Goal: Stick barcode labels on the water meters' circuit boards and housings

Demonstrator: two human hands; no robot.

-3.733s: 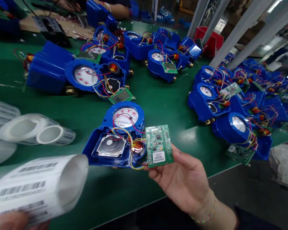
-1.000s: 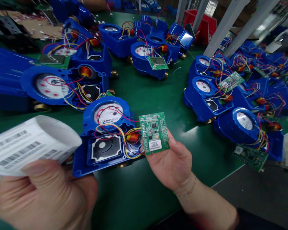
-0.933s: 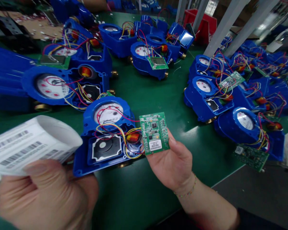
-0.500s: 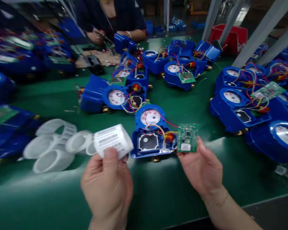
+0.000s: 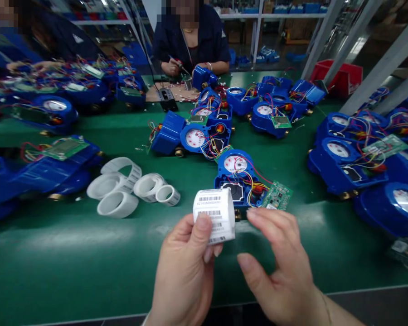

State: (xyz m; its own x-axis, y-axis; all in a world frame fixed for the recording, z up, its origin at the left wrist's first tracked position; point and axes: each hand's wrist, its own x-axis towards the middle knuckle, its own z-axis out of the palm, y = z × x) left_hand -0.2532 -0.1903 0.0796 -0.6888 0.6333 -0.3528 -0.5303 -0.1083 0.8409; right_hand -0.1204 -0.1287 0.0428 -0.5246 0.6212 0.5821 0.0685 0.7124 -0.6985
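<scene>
My left hand (image 5: 185, 271) is closed round a white roll of barcode labels (image 5: 215, 218), thumb pressed on its face. My right hand (image 5: 279, 265) hovers just right of the roll with fingers spread and nothing in them. Right behind the roll sits an open blue water meter (image 5: 237, 179) with a white dial and coloured wires. Its green circuit board (image 5: 277, 196) lies on the table beside it, just beyond my right fingertips.
Several white label rolls (image 5: 122, 192) lie on the green table (image 5: 71, 253) to the left. Many more blue meters with loose boards crowd the back and right. Across the table a person in dark clothes (image 5: 190, 43) works on a meter. A red bin (image 5: 340, 74) stands back right.
My right hand has let go of the green circuit board, which now rests by the meter, and moved toward the label roll. My left hand brought the roll to the centre. The view lifted.
</scene>
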